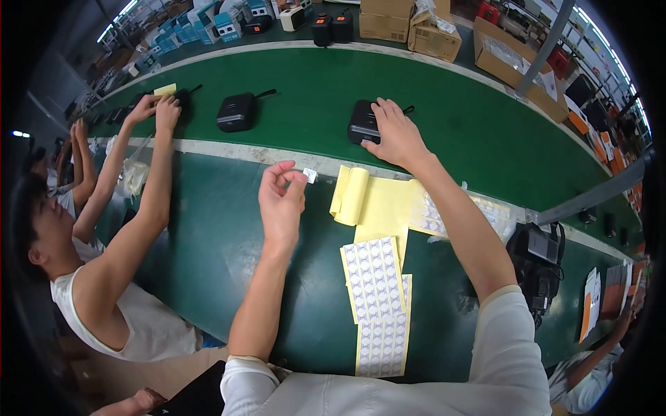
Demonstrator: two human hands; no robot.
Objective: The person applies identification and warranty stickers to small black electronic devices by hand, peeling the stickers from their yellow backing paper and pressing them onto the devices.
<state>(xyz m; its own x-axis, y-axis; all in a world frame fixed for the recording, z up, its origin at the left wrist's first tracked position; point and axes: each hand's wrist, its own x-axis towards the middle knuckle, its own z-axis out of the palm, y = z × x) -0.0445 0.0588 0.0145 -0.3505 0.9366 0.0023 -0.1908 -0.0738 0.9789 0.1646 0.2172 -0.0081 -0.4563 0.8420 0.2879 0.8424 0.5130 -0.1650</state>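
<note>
White, square-looking label (310, 175), pinched between the thumb and fingers of the left hand (283, 202). Beyond and right of that pinch, the right hand (400, 137) lies spread over a black device (363, 123) on a green belt (298, 80); how firmly it grips, I cannot tell. Label sheets (372, 279) lie nearer, right of the pinch. Likely a labelling step, label not yet applied; the next move seems to call for steadying the device and lining the label up.

The top (388, 396) was plain and off-white, with loose, short sleeves (505, 340). A narrow hem (498, 296) edged the right one. Both forearms (254, 319) and hands (279, 211) were bare
</note>
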